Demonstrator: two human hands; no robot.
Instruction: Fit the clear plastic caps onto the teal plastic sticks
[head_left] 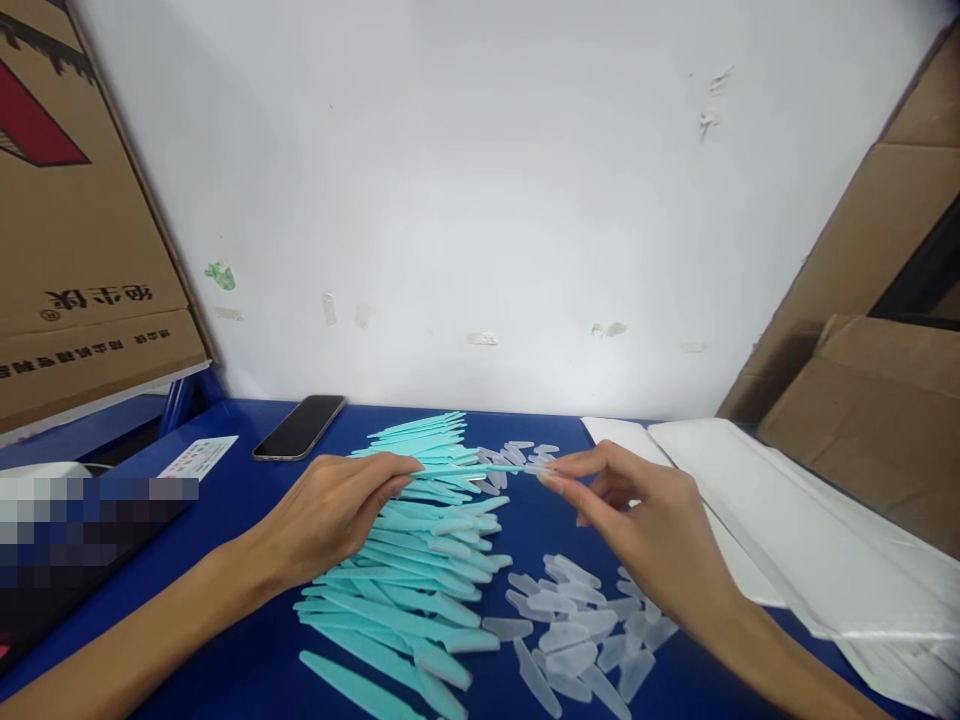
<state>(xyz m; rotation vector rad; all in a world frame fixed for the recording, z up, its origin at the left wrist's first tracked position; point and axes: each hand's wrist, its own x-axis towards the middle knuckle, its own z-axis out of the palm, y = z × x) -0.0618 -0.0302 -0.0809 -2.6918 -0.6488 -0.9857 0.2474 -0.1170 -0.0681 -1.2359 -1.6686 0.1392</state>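
My left hand (pixel 337 505) pinches one end of a slim turquoise eyebrow razor (pixel 504 468), held level above the table. At the razor's other end, the thumb and forefinger of my right hand (pixel 637 510) are closed on a small translucent blade cap (pixel 541 467). Whether the cap is fully over the blade end is too small to tell. Below my left hand lies a long pile of turquoise razors (pixel 405 610), most pointing sideways. Loose translucent caps (pixel 574 635) are heaped in front of my right hand, and a smaller group of caps (pixel 517 452) lies farther back.
A phone (pixel 300 428) lies at the back left of the blue table (pixel 517 530), near a printed card (pixel 199 458). White padded sheets (pixel 787 520) cover the right side. Cardboard boxes (pixel 82 230) stand left and right, and a white wall (pixel 465 200) closes the back.
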